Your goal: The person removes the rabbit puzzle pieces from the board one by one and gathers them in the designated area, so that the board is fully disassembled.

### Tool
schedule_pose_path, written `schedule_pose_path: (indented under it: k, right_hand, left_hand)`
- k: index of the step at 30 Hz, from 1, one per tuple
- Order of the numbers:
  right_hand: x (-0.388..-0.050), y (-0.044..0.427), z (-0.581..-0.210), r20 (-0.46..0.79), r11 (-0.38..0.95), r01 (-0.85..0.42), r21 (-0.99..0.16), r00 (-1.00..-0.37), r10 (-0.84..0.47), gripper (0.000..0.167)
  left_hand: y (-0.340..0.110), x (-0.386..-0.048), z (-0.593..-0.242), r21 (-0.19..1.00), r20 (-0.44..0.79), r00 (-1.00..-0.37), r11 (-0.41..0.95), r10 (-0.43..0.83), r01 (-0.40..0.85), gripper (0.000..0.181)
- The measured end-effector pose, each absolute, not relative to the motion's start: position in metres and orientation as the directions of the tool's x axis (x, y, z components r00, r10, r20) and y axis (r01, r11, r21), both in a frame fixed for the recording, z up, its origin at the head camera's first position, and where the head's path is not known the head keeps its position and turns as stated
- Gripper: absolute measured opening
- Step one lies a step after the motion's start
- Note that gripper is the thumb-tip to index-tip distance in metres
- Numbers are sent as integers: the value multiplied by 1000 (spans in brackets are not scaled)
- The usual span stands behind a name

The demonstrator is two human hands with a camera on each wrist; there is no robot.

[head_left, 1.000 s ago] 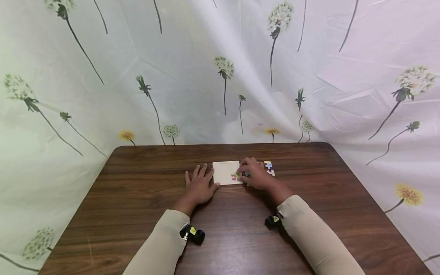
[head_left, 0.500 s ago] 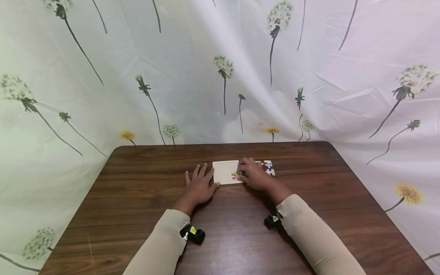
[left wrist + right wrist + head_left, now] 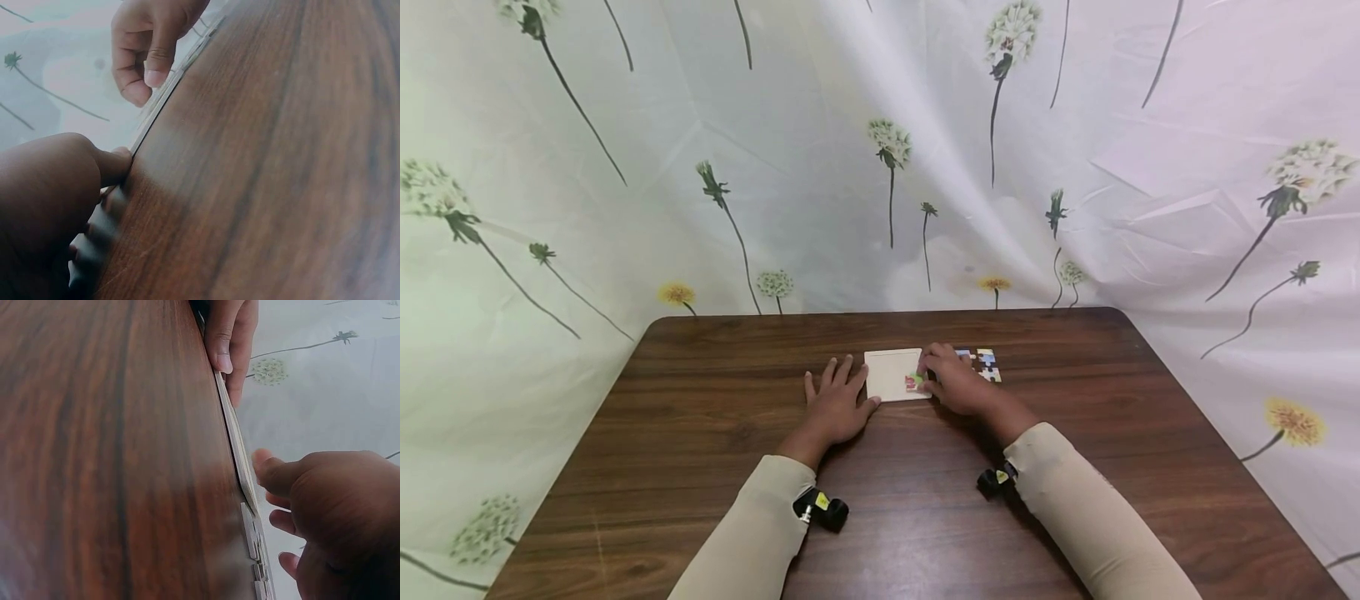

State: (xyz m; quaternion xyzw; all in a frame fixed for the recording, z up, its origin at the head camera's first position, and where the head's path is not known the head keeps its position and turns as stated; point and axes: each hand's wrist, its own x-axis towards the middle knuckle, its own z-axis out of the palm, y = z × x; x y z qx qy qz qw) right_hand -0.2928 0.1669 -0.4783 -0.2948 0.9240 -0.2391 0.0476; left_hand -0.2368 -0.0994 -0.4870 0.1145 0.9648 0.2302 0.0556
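In the head view a white square puzzle tray [image 3: 889,371] lies flat near the table's far edge. Pink and green puzzle pieces [image 3: 913,383] sit in its lower right corner. My left hand [image 3: 837,408] rests on the table with fingers spread, its thumb and index finger touching the tray's left edge. Over the tray's right side, my right hand [image 3: 955,382] has curled fingers and pinches a puzzle piece, largely hidden by the fingers. Thumb and fingers of the right hand [image 3: 150,50] come close together above the tray edge in the left wrist view.
Several blue, yellow and white puzzle pieces [image 3: 987,365] lie right of the tray, partly behind the right hand. Their stacked edges [image 3: 253,540] show in the right wrist view. A flower-printed cloth [image 3: 820,167] hangs behind the brown wooden table [image 3: 895,500].
The right fingers have shifted slightly at the tray's lower right corner, and the pink and green pieces there now look closer together. My left hand has stayed in place.
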Motion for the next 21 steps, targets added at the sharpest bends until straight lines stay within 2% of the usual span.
schedule_pose_path:
  k: [21]
  right_hand:
    - [-287, 203, -477, 138, 694, -533, -484, -830, -541, 9]
  left_hand:
    - [-100, -239, -489, 444, -54, -967, 874, 247, 199, 69]
